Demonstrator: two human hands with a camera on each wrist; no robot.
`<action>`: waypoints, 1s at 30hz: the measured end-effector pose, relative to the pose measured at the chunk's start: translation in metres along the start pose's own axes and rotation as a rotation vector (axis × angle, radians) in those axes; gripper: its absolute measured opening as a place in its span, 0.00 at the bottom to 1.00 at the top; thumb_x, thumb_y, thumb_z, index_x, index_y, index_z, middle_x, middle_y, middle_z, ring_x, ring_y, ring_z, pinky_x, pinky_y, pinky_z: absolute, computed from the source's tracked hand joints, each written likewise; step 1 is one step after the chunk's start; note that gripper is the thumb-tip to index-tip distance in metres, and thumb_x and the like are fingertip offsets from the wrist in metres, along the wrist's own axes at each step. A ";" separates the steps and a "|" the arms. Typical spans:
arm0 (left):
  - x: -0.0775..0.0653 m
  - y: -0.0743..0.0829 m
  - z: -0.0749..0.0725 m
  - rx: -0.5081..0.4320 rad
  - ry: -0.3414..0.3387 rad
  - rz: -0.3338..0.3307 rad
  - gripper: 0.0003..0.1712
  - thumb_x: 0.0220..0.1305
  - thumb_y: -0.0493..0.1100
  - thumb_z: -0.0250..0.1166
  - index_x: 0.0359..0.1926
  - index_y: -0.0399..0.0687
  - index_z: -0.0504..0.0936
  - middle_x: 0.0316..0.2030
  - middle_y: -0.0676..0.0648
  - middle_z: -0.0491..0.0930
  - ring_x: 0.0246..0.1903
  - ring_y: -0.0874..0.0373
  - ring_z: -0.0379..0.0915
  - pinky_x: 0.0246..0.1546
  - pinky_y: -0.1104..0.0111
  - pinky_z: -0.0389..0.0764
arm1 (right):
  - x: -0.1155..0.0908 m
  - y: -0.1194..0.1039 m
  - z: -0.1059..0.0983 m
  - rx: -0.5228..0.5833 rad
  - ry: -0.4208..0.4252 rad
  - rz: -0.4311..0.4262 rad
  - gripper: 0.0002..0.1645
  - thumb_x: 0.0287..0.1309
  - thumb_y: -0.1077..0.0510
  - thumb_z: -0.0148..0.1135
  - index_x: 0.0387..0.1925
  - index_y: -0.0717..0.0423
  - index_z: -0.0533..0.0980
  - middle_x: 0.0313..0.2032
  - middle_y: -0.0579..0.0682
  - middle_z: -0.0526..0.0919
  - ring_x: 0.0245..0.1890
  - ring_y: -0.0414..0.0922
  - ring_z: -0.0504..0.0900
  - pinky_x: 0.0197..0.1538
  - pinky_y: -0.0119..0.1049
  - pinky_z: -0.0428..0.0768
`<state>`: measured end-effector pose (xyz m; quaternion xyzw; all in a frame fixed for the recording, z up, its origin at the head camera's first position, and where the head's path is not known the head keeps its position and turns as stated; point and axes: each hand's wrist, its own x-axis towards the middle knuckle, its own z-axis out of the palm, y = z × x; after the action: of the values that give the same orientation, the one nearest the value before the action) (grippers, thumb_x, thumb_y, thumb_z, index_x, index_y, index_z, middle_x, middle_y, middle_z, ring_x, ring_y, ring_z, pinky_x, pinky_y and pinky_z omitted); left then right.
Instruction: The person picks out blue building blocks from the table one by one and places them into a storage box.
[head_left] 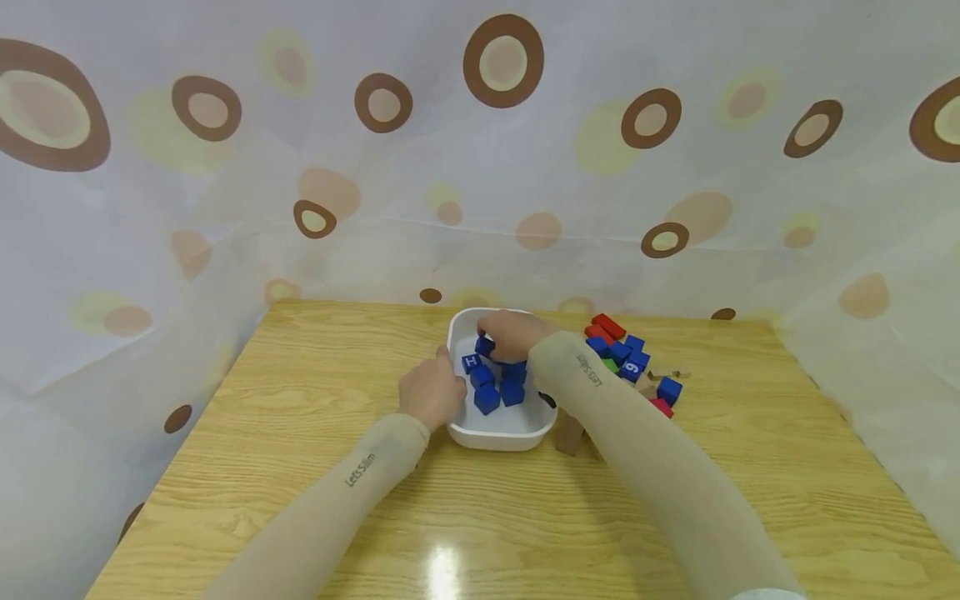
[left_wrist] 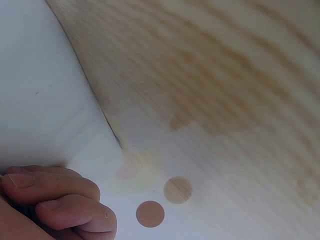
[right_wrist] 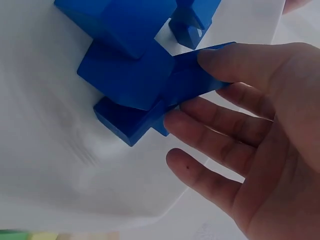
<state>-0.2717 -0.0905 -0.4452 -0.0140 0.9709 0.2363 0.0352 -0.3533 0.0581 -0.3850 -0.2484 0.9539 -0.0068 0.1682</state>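
Blue cubes lie in a white plastic bin (head_left: 501,440), several of them grouped near its middle, one marked with a white H. Inside the bin's far part, my right hand (head_left: 517,335) pinches a blue block (right_wrist: 195,80) between thumb and fingers; other blue blocks (right_wrist: 125,75) lie against it in the right wrist view. My left hand (head_left: 432,390) holds the bin's left rim. In the left wrist view its curled fingers (left_wrist: 75,210) lie by the white outer wall; the thumb's grip is mostly hidden there.
Right of the bin, partly behind my right forearm, lies a loose pile of blue cubes (head_left: 633,360), red blocks (head_left: 608,326), a green piece (head_left: 611,365) and brown wooden pieces (head_left: 570,435). The wooden table (head_left: 337,350) ends at a dotted curtain (head_left: 480,192).
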 end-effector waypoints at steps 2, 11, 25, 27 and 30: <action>0.000 0.000 0.000 -0.007 -0.005 0.000 0.37 0.70 0.47 0.60 0.74 0.37 0.61 0.44 0.40 0.83 0.34 0.52 0.81 0.40 0.56 0.83 | -0.001 0.000 0.000 -0.004 -0.005 0.002 0.25 0.66 0.56 0.64 0.63 0.51 0.74 0.53 0.49 0.83 0.46 0.45 0.80 0.63 0.47 0.77; -0.001 -0.003 0.000 -0.010 0.007 0.013 0.38 0.70 0.47 0.59 0.74 0.36 0.60 0.44 0.40 0.83 0.32 0.53 0.80 0.39 0.56 0.83 | -0.009 0.003 0.001 -0.040 0.006 -0.053 0.20 0.67 0.54 0.63 0.59 0.50 0.77 0.48 0.47 0.83 0.44 0.45 0.79 0.60 0.43 0.79; -0.004 0.004 -0.002 -0.007 -0.007 -0.003 0.38 0.71 0.48 0.58 0.75 0.37 0.58 0.45 0.39 0.83 0.34 0.51 0.80 0.38 0.58 0.82 | -0.081 0.025 -0.001 0.025 0.105 -0.128 0.20 0.68 0.52 0.62 0.60 0.50 0.78 0.51 0.49 0.84 0.46 0.45 0.81 0.55 0.44 0.82; -0.004 0.003 -0.001 -0.004 -0.002 -0.004 0.38 0.70 0.48 0.58 0.75 0.37 0.59 0.44 0.39 0.83 0.34 0.51 0.80 0.37 0.59 0.82 | -0.091 0.031 0.001 0.060 0.108 -0.103 0.21 0.69 0.52 0.62 0.61 0.48 0.78 0.54 0.49 0.83 0.48 0.45 0.81 0.57 0.45 0.82; -0.004 0.004 -0.001 0.002 -0.003 -0.006 0.38 0.71 0.48 0.58 0.75 0.37 0.59 0.44 0.39 0.83 0.33 0.52 0.80 0.37 0.59 0.82 | -0.108 0.043 0.002 0.088 0.143 -0.097 0.20 0.69 0.52 0.61 0.60 0.47 0.78 0.53 0.48 0.83 0.46 0.44 0.81 0.54 0.44 0.82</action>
<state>-0.2679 -0.0875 -0.4424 -0.0166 0.9711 0.2351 0.0376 -0.2845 0.1478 -0.3570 -0.2857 0.9491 -0.0746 0.1098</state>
